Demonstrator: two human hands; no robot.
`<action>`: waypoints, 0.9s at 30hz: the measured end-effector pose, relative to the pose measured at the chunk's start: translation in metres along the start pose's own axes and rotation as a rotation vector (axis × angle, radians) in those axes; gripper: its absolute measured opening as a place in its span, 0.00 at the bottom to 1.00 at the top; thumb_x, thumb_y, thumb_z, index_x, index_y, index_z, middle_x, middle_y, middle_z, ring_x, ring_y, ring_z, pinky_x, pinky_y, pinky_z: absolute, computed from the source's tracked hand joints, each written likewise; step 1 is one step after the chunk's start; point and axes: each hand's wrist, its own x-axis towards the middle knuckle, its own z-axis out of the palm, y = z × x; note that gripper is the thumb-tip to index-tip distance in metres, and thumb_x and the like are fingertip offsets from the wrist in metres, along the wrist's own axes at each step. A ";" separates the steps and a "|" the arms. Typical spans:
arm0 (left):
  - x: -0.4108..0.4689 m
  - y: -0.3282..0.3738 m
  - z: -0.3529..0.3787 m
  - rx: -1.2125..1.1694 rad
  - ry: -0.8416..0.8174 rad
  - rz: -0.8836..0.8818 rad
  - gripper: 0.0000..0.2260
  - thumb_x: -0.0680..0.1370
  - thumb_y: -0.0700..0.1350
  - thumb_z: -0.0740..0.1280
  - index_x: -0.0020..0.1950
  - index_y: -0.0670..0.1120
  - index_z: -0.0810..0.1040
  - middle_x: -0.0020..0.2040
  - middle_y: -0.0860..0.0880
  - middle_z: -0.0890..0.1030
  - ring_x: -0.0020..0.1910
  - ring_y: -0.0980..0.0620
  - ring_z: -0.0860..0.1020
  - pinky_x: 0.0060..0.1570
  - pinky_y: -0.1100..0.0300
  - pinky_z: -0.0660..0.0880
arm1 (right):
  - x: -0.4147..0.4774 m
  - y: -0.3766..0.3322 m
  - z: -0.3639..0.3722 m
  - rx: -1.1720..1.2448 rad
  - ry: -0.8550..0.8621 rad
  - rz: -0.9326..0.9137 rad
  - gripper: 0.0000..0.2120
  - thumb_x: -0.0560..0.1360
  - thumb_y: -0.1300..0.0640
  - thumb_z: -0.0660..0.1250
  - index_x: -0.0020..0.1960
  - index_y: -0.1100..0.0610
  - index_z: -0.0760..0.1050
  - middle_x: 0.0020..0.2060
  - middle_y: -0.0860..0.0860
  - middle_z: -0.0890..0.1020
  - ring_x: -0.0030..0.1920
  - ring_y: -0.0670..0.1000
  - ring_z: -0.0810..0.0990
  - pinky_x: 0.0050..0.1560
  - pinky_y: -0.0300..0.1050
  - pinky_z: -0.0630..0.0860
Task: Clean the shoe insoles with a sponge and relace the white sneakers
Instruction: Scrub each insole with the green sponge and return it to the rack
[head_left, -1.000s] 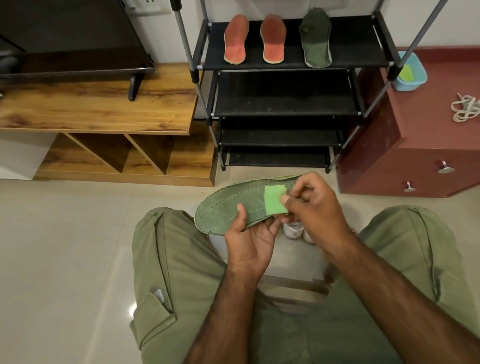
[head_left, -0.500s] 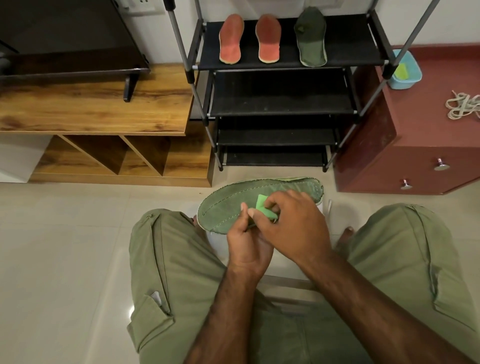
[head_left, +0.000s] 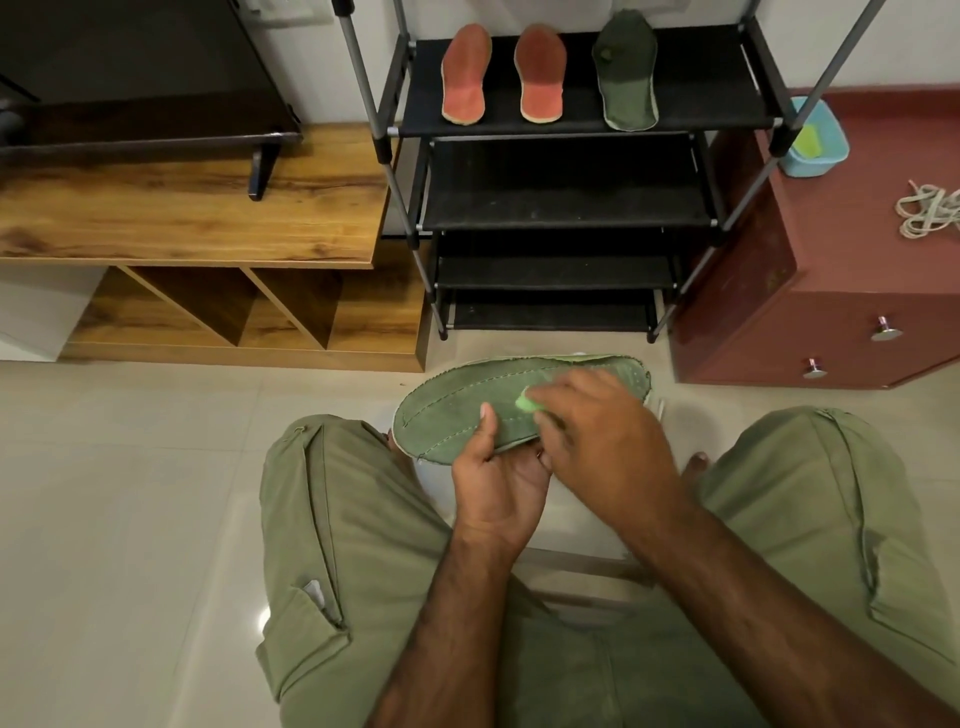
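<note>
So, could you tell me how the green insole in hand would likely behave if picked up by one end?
The insole looks thin, so it is probably light. The left hand grips only its near edge, yet it shows no droop under the sponge: likely springy rather than floppy. Its stitched, fabric-like top is probably not slippery.

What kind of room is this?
Most likely a room at home, maybe a living room or hallway: a black shoe rack stands between a wooden TV stand with a television and a red-brown drawer cabinet.

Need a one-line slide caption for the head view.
Seated person's left hand holds a green insole while the right hand presses a green sponge to it.
</note>
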 end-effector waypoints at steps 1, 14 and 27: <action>-0.001 0.000 -0.002 0.009 0.008 -0.043 0.29 0.80 0.54 0.69 0.72 0.35 0.72 0.70 0.35 0.73 0.66 0.42 0.74 0.76 0.49 0.65 | -0.004 -0.002 0.004 -0.029 -0.059 -0.067 0.10 0.76 0.57 0.70 0.56 0.53 0.83 0.49 0.49 0.81 0.51 0.52 0.77 0.45 0.49 0.80; -0.005 -0.003 0.004 0.023 -0.041 0.017 0.26 0.85 0.54 0.59 0.76 0.37 0.69 0.73 0.35 0.73 0.68 0.38 0.75 0.65 0.45 0.76 | 0.012 0.022 0.013 0.037 -0.052 0.018 0.11 0.70 0.64 0.75 0.51 0.55 0.86 0.45 0.50 0.82 0.47 0.54 0.79 0.47 0.52 0.80; -0.003 -0.005 -0.003 0.040 0.005 -0.007 0.32 0.83 0.55 0.62 0.78 0.33 0.65 0.72 0.33 0.69 0.66 0.37 0.73 0.71 0.42 0.68 | 0.005 0.014 0.018 0.107 -0.136 -0.053 0.13 0.67 0.65 0.74 0.49 0.54 0.86 0.44 0.49 0.81 0.47 0.53 0.79 0.45 0.51 0.79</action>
